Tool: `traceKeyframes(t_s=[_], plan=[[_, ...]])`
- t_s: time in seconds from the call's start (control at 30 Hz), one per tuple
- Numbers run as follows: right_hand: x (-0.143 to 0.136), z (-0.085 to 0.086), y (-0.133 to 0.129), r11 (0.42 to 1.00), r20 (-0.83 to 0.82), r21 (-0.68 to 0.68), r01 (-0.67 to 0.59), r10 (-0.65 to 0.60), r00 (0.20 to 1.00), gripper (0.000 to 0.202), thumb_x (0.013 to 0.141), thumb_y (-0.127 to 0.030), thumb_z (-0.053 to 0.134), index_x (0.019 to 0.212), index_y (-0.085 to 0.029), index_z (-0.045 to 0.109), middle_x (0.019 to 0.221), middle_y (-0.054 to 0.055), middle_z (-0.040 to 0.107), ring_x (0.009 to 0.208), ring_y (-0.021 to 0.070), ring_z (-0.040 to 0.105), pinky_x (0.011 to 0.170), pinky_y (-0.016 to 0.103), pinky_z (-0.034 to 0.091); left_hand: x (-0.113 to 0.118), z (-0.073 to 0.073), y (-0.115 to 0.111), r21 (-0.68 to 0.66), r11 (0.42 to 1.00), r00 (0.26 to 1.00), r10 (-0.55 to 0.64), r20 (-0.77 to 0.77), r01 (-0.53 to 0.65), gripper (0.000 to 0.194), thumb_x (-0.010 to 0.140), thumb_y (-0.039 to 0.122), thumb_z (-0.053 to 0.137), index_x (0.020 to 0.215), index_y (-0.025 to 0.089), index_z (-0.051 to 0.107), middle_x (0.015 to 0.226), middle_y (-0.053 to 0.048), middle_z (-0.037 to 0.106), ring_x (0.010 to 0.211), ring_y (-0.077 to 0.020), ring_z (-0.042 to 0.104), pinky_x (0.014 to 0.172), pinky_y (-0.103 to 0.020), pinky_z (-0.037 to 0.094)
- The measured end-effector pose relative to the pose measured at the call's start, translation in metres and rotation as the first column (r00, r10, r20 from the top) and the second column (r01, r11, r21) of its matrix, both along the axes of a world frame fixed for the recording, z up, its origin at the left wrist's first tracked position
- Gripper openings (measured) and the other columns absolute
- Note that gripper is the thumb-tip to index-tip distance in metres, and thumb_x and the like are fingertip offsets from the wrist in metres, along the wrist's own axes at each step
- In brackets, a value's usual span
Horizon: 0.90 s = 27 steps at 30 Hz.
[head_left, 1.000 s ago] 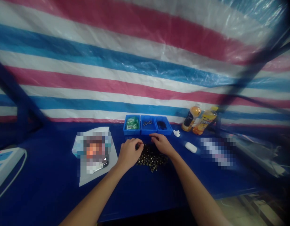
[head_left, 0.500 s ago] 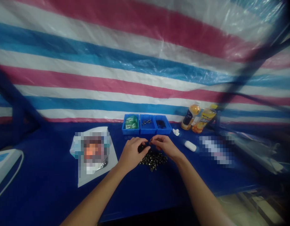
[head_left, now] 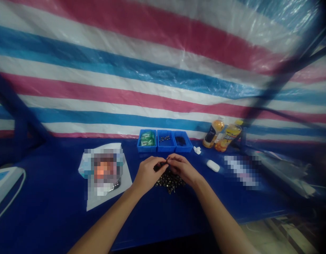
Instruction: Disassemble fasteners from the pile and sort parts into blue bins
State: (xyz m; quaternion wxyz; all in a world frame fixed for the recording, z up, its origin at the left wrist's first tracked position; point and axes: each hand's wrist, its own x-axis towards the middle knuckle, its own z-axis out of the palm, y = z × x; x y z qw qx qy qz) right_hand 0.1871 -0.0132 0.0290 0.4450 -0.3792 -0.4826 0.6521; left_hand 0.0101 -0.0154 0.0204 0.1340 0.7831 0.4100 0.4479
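My left hand (head_left: 151,171) is closed around something dark that I cannot make out, its thumb and fingertips pinched towards the right. Against its fingertips, my right hand (head_left: 183,168) pinches something too small to name. Both hands hover over the back of a pile of small dark and brassy metal parts (head_left: 170,181) on the blue table (head_left: 163,215). Behind them stand three blue bins: the left bin (head_left: 146,150) holds green packets, the middle bin (head_left: 166,148) small metal pieces, the right bin (head_left: 187,145) dark small parts.
Right of the bins are crumpled white tissue (head_left: 197,150), a white case (head_left: 213,165) and two drink bottles (head_left: 213,133), (head_left: 228,136). A paper sheet (head_left: 96,201) with a blurred package lies left. A white device (head_left: 5,181) sits at the far left; striped sheeting hangs behind.
My right hand has moved left, so that its fingertips now meet those of my left hand. The left hand has barely shifted.
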Motion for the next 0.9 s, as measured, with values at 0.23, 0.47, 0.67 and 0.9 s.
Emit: traceKeyframes(t_s=[0.23, 0.47, 0.67, 0.9], plan=[[0.001, -0.002, 0.001, 0.996, 0.111, 0.091, -0.001, -0.009, 0.994, 0.026, 0.078, -0.042, 0.067, 0.085, -0.018, 0.061, 0.059, -0.005, 0.047, 0.049, 0.0069, 0.039, 0.048, 0.022, 0.021, -0.001, 0.001, 0.000, 0.043, 0.999, 1.000, 0.001, 0.003, -0.001, 0.007, 0.085, 0.021, 0.058, 0.083, 0.021, 0.065, 0.074, 0.000, 0.063, 0.070, -0.0138, 0.058, 0.067, -0.026, 0.046], [0.007, -0.003, 0.003, 0.977, 0.302, 0.213, -0.009, -0.057, 0.951, 0.024, 0.080, -0.042, 0.063, 0.081, -0.018, 0.063, 0.060, -0.004, 0.047, 0.052, 0.0085, 0.040, 0.050, 0.022, 0.026, -0.001, 0.001, -0.001, 0.014, 1.000, 1.000, -0.009, -0.004, 0.009, 0.009, 0.086, 0.025, 0.058, 0.089, 0.023, 0.066, 0.077, -0.001, 0.064, 0.072, -0.0152, 0.060, 0.069, -0.028, 0.049], [0.019, 0.008, -0.003, 0.997, -0.024, 0.060, 0.057, -0.056, 0.998, 0.025, 0.072, -0.040, 0.066, 0.088, -0.021, 0.060, 0.080, 0.001, 0.058, 0.051, 0.0083, 0.036, 0.049, 0.023, 0.024, -0.003, 0.005, -0.003, -0.032, 0.999, 0.999, 0.021, 0.030, -0.020, 0.016, 0.090, 0.032, 0.054, 0.096, 0.023, 0.067, 0.086, -0.003, 0.067, 0.077, -0.0163, 0.061, 0.073, -0.029, 0.049], [0.027, 0.006, -0.001, 0.995, -0.065, 0.030, 0.094, -0.092, 0.994, 0.029, 0.073, -0.046, 0.066, 0.075, -0.019, 0.056, 0.073, 0.001, 0.055, 0.049, 0.0073, 0.034, 0.046, 0.023, 0.024, -0.004, 0.008, -0.003, -0.029, 0.999, 1.000, 0.016, -0.003, -0.016, 0.019, 0.092, 0.028, 0.049, 0.085, 0.022, 0.066, 0.078, -0.002, 0.065, 0.074, -0.0164, 0.059, 0.071, -0.029, 0.045]])
